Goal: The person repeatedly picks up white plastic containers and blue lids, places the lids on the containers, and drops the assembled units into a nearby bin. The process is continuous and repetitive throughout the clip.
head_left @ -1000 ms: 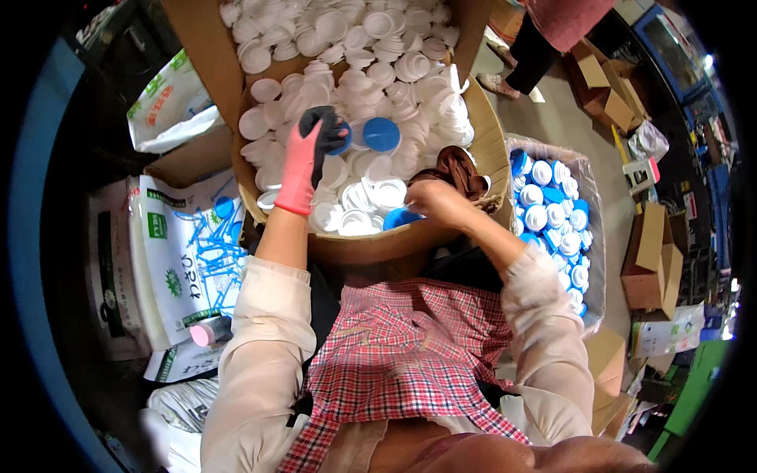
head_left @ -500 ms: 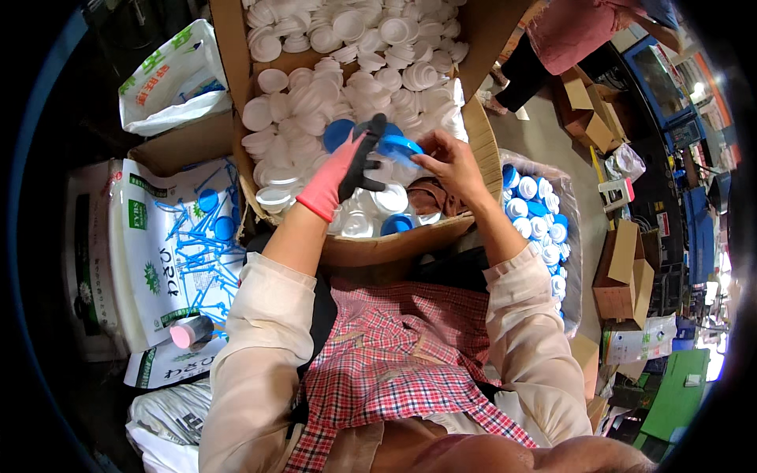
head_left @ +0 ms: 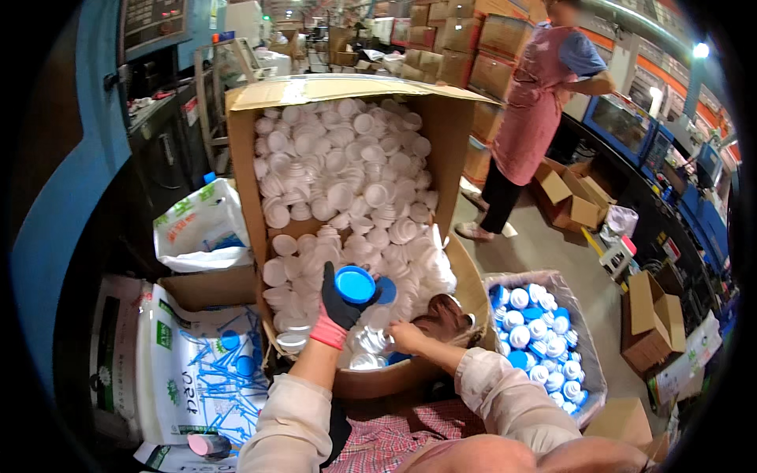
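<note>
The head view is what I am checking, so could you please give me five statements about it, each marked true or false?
1. The left hand in a pink-and-black glove holds a round blue plastic lid. True.
2. The right hand wears a matching glove. False: it is bare.
3. A crumpled brown item lies inside the large brown cardboard box. True.
4. The plastic-lined bin at right holds only white pieces. False: blue ones are mixed in.
5. Thin blue plastic sticks lie left of the box. True.
</note>
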### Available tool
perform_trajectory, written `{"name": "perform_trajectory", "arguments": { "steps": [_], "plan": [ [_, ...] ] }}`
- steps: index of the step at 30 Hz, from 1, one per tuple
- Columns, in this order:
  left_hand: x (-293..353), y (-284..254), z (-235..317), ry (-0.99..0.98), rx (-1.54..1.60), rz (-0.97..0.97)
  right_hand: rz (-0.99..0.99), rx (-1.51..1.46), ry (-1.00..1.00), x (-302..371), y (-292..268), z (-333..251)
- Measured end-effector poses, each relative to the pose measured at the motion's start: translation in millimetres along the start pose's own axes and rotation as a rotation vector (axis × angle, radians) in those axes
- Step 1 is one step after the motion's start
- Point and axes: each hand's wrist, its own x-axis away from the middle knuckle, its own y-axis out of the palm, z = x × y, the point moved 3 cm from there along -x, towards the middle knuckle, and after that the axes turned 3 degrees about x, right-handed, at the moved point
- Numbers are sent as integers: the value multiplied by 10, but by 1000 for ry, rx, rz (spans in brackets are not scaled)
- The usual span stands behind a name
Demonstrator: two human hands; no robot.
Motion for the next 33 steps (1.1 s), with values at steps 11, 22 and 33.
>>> {"name": "perform_trajectory", "arguments": {
  "steps": [11, 22, 33],
  "plan": [
    [230, 97, -100, -278, 166, -197, 318, -1425, -209, 310, -1361, 56],
    [154, 234, -372, -306, 97, -109, 380, -1542, -161, 433, -1515, -76],
    [178, 45, -143, 17, -928, -40, 397, -45, -397, 755, -1730, -403]
  ]
}}
